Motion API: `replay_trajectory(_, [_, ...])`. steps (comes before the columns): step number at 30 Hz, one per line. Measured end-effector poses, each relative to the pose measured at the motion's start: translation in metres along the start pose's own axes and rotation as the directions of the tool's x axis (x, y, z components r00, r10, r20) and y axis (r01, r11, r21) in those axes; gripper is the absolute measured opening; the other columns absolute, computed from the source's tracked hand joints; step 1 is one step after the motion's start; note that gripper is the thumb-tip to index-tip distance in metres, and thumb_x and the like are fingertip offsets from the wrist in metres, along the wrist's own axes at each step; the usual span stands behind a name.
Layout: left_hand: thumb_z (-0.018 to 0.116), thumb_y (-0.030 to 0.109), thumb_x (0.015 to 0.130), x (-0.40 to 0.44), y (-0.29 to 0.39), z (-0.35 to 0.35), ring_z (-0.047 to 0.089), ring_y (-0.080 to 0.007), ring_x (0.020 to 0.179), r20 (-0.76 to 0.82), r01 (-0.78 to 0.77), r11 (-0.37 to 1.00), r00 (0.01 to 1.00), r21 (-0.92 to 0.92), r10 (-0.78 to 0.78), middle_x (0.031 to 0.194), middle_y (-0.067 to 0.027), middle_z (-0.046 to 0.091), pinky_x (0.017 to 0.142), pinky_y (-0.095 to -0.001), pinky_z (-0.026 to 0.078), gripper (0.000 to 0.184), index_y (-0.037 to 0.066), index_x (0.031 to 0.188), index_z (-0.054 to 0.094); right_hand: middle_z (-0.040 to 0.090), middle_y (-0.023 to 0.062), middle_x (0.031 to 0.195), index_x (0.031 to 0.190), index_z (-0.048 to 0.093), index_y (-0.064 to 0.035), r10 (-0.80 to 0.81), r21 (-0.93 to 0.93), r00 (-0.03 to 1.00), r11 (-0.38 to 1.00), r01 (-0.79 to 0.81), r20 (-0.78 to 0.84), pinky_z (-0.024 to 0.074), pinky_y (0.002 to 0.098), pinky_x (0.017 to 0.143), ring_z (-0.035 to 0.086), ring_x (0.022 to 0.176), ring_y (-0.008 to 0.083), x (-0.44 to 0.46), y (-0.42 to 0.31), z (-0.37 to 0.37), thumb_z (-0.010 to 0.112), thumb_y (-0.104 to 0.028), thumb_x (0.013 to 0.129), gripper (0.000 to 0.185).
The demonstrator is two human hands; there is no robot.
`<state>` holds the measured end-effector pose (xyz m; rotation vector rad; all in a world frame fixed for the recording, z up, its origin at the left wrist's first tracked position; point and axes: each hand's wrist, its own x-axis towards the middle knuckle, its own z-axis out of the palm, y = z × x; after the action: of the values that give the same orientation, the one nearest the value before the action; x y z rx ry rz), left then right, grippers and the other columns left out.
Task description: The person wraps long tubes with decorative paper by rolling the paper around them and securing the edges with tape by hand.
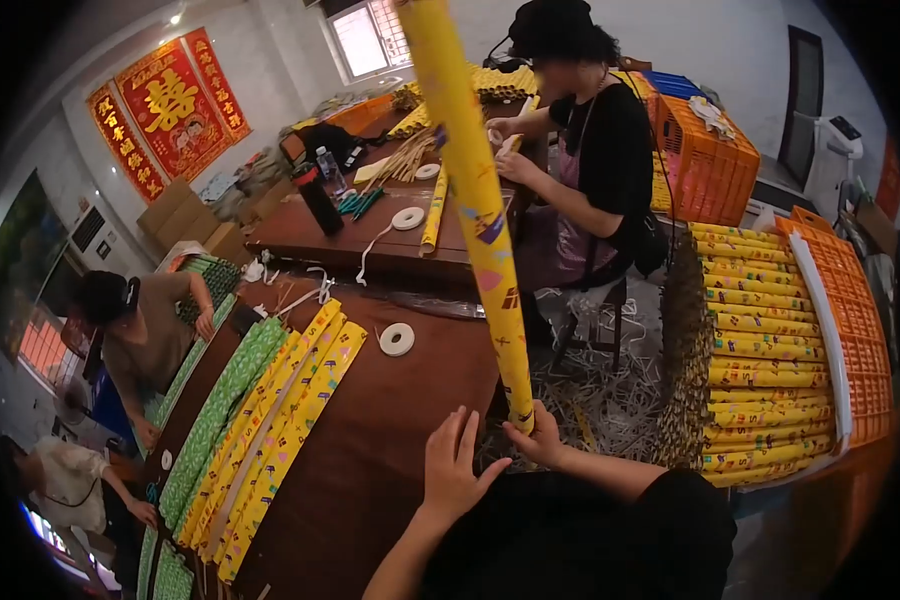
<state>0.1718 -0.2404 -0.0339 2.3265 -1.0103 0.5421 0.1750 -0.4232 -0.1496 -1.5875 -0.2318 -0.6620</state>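
Observation:
A long yellow patterned wrapping-paper roll stands nearly upright in front of me, its top running past the upper edge of the view. My right hand grips it near the lower end. Beside that end, my left hand is apart from the roll, fingers stretched and thumb out, with nothing in it. On the brown table to the left lie several yellow rolls with a tan strip across them, beside green rolls. A roll of white tape rests farther up the table.
Yellow rolls are stacked by an orange crate at right. Across from me a person works at a second table holding a dark bottle and teal scissors. Paper shreds cover the floor. Two people work at left.

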Motion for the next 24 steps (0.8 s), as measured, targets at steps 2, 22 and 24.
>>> replay_trajectory(2, [0.076, 0.039, 0.081, -0.023, -0.001, 0.015, 0.05, -0.038, 0.123, 0.208, 0.082, 0.99, 0.977, -0.116, -0.057, 0.138, -0.0236, 0.047, 0.101, -0.0451, 0.043, 0.088, -0.004, 0.145, 0.033, 0.063, 0.005, 0.083, 0.108, 0.053, -0.0027, 0.039, -0.042, 0.999, 0.998, -0.039, 0.008, 0.0489, 0.0272, 0.064, 0.06, 0.071, 0.0112, -0.002, -0.012, 0.0, 0.074, -0.011, 0.085, 0.032])
replay_trajectory(22, [0.054, 0.016, 0.098, -0.097, 0.02, 0.01, 0.055, -0.0095, 0.064, 0.461, 0.68, 0.094, 0.584, -0.727, -0.668, 0.083, -0.0046, 0.057, 0.058, -0.0217, 0.046, 0.052, 0.001, 0.144, 0.032, 0.06, 0.0039, 0.093, 0.131, 0.041, -0.0056, 0.366, 0.539, 0.83, 0.635, -0.553, 0.421, 0.0488, 0.0256, 0.077, 0.058, 0.085, 0.01, 0.061, -0.071, 0.077, 0.057, -0.022, 0.1, 0.039])
replay_trajectory(24, [0.048, 0.017, 0.1, -0.064, 0.019, 0.004, 0.043, -0.0038, 0.049, 0.358, 0.642, 0.155, 0.593, -0.751, -0.722, 0.069, -0.0002, 0.051, 0.045, -0.0178, 0.035, 0.045, 0.0, 0.14, 0.038, 0.061, 0.0056, 0.099, 0.139, 0.035, -0.0059, 0.337, 0.539, 0.806, 0.61, -0.581, 0.487, 0.0486, 0.027, 0.084, 0.058, 0.094, 0.0112, 0.062, -0.071, 0.078, 0.057, -0.022, 0.1, 0.047])
